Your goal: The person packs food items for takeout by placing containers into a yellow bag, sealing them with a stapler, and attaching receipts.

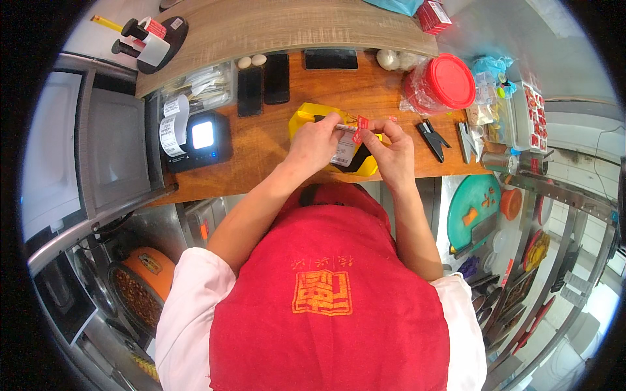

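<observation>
Above the front of the wooden counter, my left hand [317, 141] holds the upper left edge of a printed paper slip [344, 150]. My right hand [394, 149] pinches a small red sticker [361, 124] with white writing, at the slip's upper right corner. Directly below both hands is a yellow package [304, 115] with black areas, partly covered by the slip and my fingers. Whether the slip is fastened to the package, I cannot tell. Another bit of red sticker [392, 119] shows just behind my right fingers.
On the left stand a label printer [203, 139] with a curled printout and a clear box of packets [200, 88]. Several dark phones, one of them here [331, 59], lie at the back. To the right are a red-lidded tub [452, 80] and two staplers [433, 140] [468, 141].
</observation>
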